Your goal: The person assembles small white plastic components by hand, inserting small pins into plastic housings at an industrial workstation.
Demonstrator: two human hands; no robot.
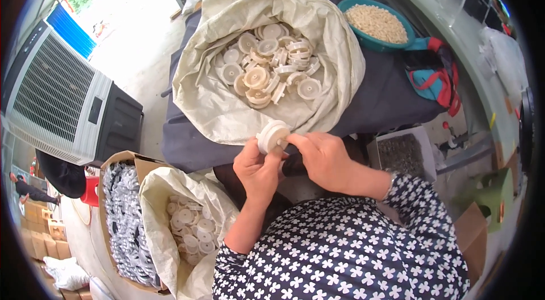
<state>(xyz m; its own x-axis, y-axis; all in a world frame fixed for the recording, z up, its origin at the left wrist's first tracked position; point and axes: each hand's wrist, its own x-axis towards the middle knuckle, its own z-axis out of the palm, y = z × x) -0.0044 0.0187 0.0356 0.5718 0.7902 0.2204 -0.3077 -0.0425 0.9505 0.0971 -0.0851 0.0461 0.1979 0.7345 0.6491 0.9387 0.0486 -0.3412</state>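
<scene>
In front of my body, my left hand grips a white round plastic part by its rim, tilted up on edge. My right hand is closed, with its fingertips against the right side of that part. Whatever is pinched in them is too small to make out. Just beyond my hands stands an open woven sack with its mouth rolled down. Many similar cream and white round plastic parts lie heaped inside it.
A teal bowl of small cream pieces stands on the dark-covered table. At lower left are a second sack of round parts and a carton of grey pieces. A box of dark bits sits right; an air cooler stands left.
</scene>
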